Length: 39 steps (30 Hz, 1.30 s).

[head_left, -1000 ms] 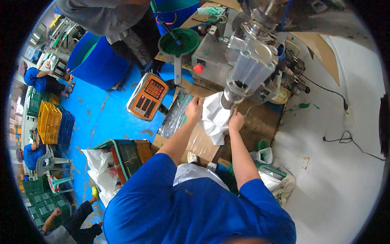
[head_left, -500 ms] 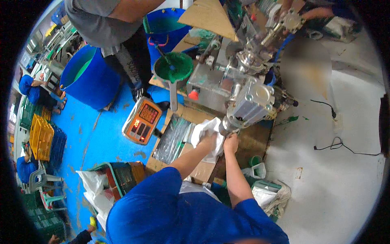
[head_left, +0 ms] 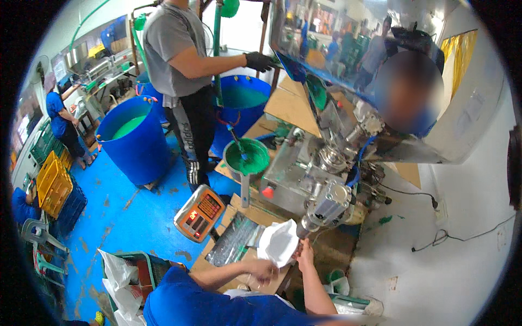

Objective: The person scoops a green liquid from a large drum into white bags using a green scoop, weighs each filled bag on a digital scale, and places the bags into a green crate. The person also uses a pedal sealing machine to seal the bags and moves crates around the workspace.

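On the head cam, your white bag (head_left: 277,244) looks kinda puffed open and creased, just left of the metal nozzle (head_left: 308,224). Your right hand (head_left: 305,254) pinches its right edge; your left hand (head_left: 263,270)'s blurry, can't tell its grip.

My left hand (head_left: 263,270): smeared by motion, finger positions unreadable. My right hand (head_left: 304,253): fingertips partly lost at the edge of the bag (head_left: 278,243), grip unclear; the bag's inner bottom cannot be made out. Nozzle (head_left: 309,225): I cannot tell whether its tip touches the bag. My torso (head_left: 217,304) is cut by the lower edge and hides part of the crate (head_left: 154,263). Scale (head_left: 200,214): key markings too small to read. Hopper (head_left: 321,54) and co-worker's head: cropped above. Reflection in the hopper: partly blurred out.
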### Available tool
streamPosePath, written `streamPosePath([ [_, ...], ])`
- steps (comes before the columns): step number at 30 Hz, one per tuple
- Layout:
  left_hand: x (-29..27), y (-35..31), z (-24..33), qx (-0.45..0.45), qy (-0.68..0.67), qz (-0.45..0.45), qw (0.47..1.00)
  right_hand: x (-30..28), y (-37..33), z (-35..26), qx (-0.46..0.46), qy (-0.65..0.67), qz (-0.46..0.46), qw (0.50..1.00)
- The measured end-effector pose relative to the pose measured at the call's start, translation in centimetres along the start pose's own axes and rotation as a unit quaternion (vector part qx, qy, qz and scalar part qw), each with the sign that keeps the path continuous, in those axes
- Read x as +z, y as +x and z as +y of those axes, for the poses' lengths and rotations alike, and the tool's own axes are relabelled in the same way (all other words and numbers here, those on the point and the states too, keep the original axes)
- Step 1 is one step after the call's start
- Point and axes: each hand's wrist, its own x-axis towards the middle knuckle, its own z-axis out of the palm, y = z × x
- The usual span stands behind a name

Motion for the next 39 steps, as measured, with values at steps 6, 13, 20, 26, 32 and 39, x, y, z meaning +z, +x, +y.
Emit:
streamPosePath([
  [6, 8.6, -1.7, -7.4, 0.033, -0.126, -0.035, 0.991, -1.3, 0.2, 0.4, 0.001, 0.058, -0.053, 0.997],
  [13, 16.6, -5.7, -19.4, -0.027, -0.102, 0.14, 0.985, -2.2, 0.4, 0.4, 0.015, 0.072, -0.091, 0.993],
  [20, 19.4, -13.8, -25.6, -0.332, -0.094, 0.422, 0.838, -3.7, 0.7, 1.7, -0.009, 0.035, -0.085, 0.996],
  [26, 16.4, -11.8, -19.7, -0.31, -0.018, 0.391, 0.867, -9.9, -6.7, 10.8, 0.162, -0.105, -0.202, 0.96],
  [32, 18.8, -4.1, -14.3, -0.062, -0.132, 0.273, 0.951, -18.2, -11.0, 17.0, 0.234, -0.565, -0.417, 0.673],
  [39, 19.5, -13.3, -22.4, -0.264, 0.048, 0.257, 0.928, -5.6, -11.9, 6.5, -0.162, -0.67, -0.51, 0.514],
])
